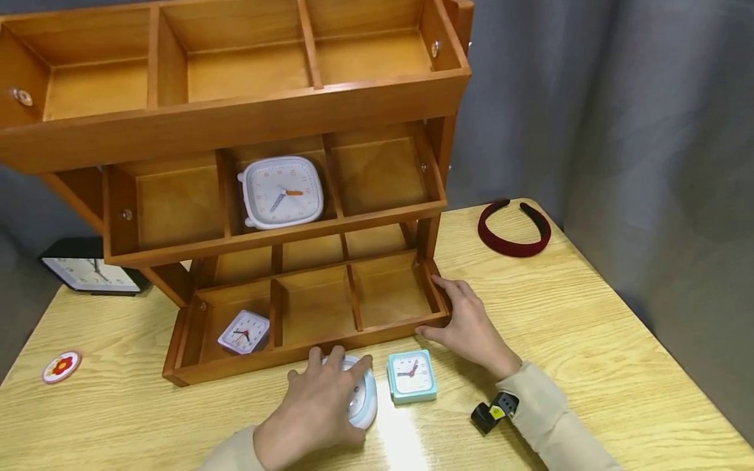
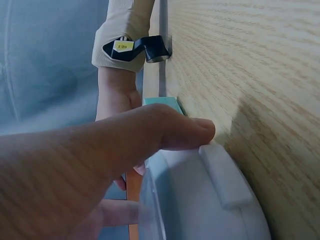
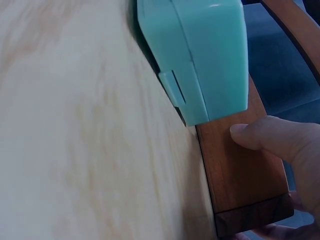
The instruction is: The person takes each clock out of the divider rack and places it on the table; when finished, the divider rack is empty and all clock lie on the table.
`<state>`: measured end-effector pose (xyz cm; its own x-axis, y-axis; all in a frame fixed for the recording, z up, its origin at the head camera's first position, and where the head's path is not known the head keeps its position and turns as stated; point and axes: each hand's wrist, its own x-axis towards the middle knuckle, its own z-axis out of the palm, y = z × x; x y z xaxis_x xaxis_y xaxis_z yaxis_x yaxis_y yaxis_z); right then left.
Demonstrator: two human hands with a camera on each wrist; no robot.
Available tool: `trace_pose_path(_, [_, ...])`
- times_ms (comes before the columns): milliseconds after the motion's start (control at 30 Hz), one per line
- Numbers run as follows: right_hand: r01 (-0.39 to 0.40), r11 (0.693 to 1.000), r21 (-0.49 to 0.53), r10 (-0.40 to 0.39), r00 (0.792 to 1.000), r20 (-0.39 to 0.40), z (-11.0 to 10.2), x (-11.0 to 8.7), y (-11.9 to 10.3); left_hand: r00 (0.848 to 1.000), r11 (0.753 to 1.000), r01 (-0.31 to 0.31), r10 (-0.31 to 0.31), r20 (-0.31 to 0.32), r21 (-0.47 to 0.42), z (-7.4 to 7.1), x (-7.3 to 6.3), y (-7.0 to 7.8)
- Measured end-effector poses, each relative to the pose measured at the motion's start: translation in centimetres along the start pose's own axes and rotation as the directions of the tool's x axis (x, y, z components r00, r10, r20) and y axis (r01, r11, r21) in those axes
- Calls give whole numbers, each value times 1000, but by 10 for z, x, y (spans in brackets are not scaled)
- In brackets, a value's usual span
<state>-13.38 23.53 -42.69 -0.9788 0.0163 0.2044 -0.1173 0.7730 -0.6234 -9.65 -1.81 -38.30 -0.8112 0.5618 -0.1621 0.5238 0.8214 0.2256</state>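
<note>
My left hand (image 1: 318, 399) spans a round white and pale-blue clock (image 1: 366, 404) lying on the table, partly covering its face. In the left wrist view, the thumb presses the white side of this clock (image 2: 200, 195) and a finger lies across its other side. My right hand (image 1: 471, 322) grips the lower right corner of a tiered wooden shelf (image 1: 377, 337). In the right wrist view, its thumb rests on the shelf's front board (image 3: 245, 170); the other fingers are mostly hidden. Between the hands sits a small teal square clock (image 1: 412, 377).
A lilac clock (image 1: 245, 332) leans in the bottom left compartment, and a larger white clock (image 1: 283, 192) in the middle tier's centre. A black clock (image 1: 94, 268) stands behind at left. A flower badge (image 1: 61, 367) lies left, a dark red headband (image 1: 514, 247) at right.
</note>
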Motion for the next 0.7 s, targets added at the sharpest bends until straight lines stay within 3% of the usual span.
trace_pose_path(200, [3, 1000, -4, -3, 1000, 5, 0, 0, 0, 1000, 1000, -8, 8, -1, -27, -6, -7, 0])
trace_pose_path(400, [39, 999, 2, -39, 999, 19, 4, 3, -4, 997, 998, 39, -42, -68, -50, -36, -24, -13])
trace_pose_path(533, [58, 998, 0, -58, 998, 7, 3, 2, -2, 980, 994, 102, -106, -169, -33, -65, -27, -37])
trace_pose_path(700, [76, 997, -11, -76, 997, 2, 3, 1, 1, 944, 986, 164, -153, -291, 11, -89, -25, -86])
